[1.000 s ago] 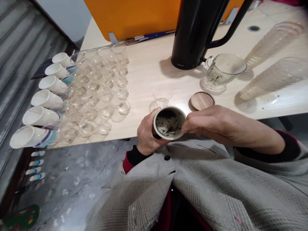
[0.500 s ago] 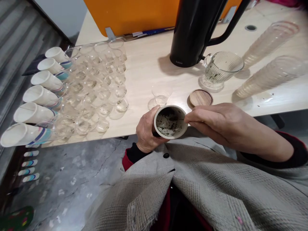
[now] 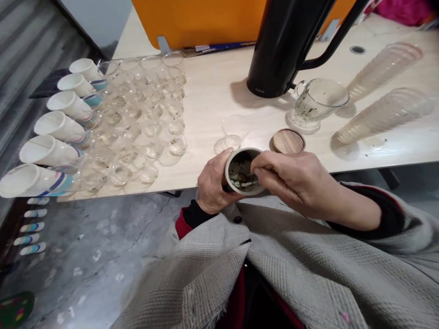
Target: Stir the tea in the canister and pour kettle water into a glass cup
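My left hand is wrapped round a small canister with a pale rim, tilted so that its mouth faces me. Dark loose tea leaves lie inside against the pale wall. Over the right side of the rim, the fingers of my right hand are pinched together; what they hold, if anything, is hidden. Just beyond the canister stands a clear plastic cup. To its right lies a round wooden lid. A ribbed glass mug with leaf bits inside stands behind the lid.
Rows of clear plastic cups with leaf bits cover the table's left, beside several paper cups. A tall black kettle stands at the back. Two stacks of plastic cups are at right. An orange partition runs behind.
My right hand has moved left, its pinched fingers now over the canister's mouth instead of at its right rim. The left hand still holds the canister. The view has shifted slightly.
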Tool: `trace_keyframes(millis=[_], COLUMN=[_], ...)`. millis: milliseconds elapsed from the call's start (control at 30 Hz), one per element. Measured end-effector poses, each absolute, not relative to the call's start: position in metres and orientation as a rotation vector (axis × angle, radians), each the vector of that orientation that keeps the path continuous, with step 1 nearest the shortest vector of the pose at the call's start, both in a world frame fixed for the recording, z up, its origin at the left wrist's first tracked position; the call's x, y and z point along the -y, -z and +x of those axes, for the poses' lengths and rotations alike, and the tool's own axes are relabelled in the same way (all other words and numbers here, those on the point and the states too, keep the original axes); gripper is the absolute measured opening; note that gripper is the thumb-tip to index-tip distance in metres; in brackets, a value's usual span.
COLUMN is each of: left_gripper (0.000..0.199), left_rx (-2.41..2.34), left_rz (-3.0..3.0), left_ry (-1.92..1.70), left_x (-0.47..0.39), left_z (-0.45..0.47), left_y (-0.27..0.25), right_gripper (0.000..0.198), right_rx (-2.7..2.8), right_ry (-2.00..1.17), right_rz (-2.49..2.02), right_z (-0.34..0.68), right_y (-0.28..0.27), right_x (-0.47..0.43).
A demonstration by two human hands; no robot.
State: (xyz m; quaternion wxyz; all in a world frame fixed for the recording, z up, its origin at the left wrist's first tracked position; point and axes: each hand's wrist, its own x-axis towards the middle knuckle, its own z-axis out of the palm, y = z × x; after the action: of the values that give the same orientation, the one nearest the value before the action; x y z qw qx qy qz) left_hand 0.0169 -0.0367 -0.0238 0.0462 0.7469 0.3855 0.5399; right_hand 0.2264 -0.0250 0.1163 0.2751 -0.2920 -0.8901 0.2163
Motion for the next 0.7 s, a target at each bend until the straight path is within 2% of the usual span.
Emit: trace_keyframes(millis=[333,700], left_gripper=[0.090,0.095], left_rx=[-1.321,-1.409], left_rz=[2.307,2.245], left_ry=[-1.561,-1.575], left_x=[0.040,0.037], left_z=[0.015,0.016], left_y=[0.019,0.017], right_gripper=[0.022,0.014], right_rx=[1.446,1.013], right_ry=[-1.420,-1.426], right_rz=[-1.064,-0.926], right_z=[0.219,0.243], right_y=[-0.108,-0.085], right_x=[0.017,-0.006])
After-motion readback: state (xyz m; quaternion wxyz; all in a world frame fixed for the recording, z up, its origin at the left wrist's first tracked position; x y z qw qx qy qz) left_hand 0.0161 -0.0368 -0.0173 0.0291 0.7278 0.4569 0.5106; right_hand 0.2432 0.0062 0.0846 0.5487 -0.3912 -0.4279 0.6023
